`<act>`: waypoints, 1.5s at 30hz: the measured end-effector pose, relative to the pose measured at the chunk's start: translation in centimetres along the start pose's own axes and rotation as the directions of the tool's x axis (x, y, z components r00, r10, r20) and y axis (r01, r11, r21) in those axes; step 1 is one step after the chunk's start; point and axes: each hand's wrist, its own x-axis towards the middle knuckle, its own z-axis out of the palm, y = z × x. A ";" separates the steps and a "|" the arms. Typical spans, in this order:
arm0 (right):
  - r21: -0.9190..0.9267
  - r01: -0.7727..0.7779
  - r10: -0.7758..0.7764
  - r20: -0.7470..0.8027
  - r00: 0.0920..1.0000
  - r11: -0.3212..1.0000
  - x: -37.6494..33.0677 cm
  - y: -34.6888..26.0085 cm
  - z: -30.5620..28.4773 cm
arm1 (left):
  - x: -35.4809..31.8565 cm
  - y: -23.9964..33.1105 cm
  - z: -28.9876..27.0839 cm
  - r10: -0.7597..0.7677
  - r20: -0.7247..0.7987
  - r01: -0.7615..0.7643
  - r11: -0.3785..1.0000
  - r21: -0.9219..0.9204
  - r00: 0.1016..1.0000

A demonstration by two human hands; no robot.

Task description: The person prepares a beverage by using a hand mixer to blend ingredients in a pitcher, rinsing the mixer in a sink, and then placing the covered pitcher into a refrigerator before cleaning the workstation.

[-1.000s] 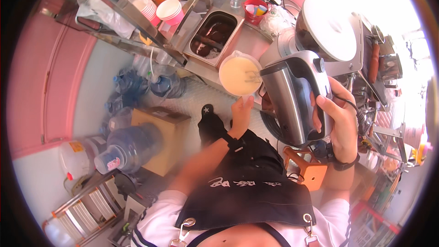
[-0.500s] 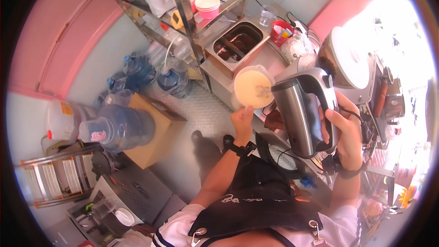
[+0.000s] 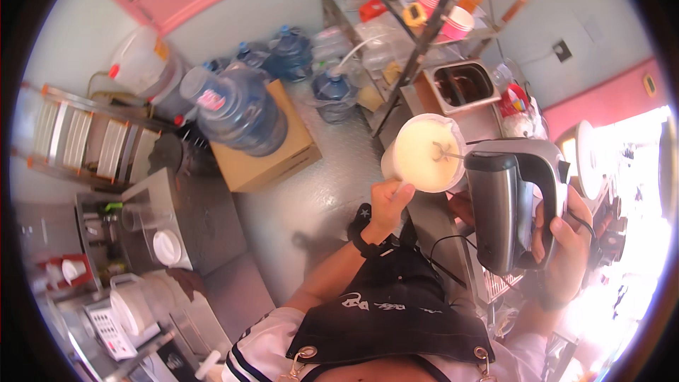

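Inspector: Begin at far left.

Clerk: Noted a ladder near the wall, then a white jug with a red cap. Next, a large water bottle on a cardboard box. Beyond, more blue bottles on the floor.

Inspector: Proceed to centre.

Clerk: Found the left hand, fingers clamped at the near side of a pitcher; exact hold hidden. Held beside the bench, at its edge; cannot tell whether touching. Nearly full of pale yellow liquid, with beaters reaching in from the right.

Inspector: Anything behind?

Clerk: On the bench, a steel pan with dark contents, just past the pitcher.

Inspector: Continue right.

Clerk: Recorded a silver and black hand mixer, tilted, body to the right of the pitcher. Past its far side, a red container. Then the right hand, fingers clamped around the mixer's handle. At far right, a round white lid, partly covered by the mixer.
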 end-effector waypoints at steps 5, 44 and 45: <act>0.126 0.035 -0.038 0.016 0.999 0.991 -3.2 -0.7 3.1 | -2.2 5.6 -5.0 0.081 -0.149 -0.081 0.997 0.001 0.986; -0.489 -0.100 0.481 0.871 -0.096 0.866 -26.1 2.2 48.5 | -41.2 19.1 -36.3 0.447 -0.893 0.013 0.894 0.448 0.049; -0.504 -0.102 0.492 0.862 -0.119 0.858 -26.9 2.6 49.0 | -42.0 18.9 -36.5 0.421 -0.907 0.027 0.906 0.421 0.008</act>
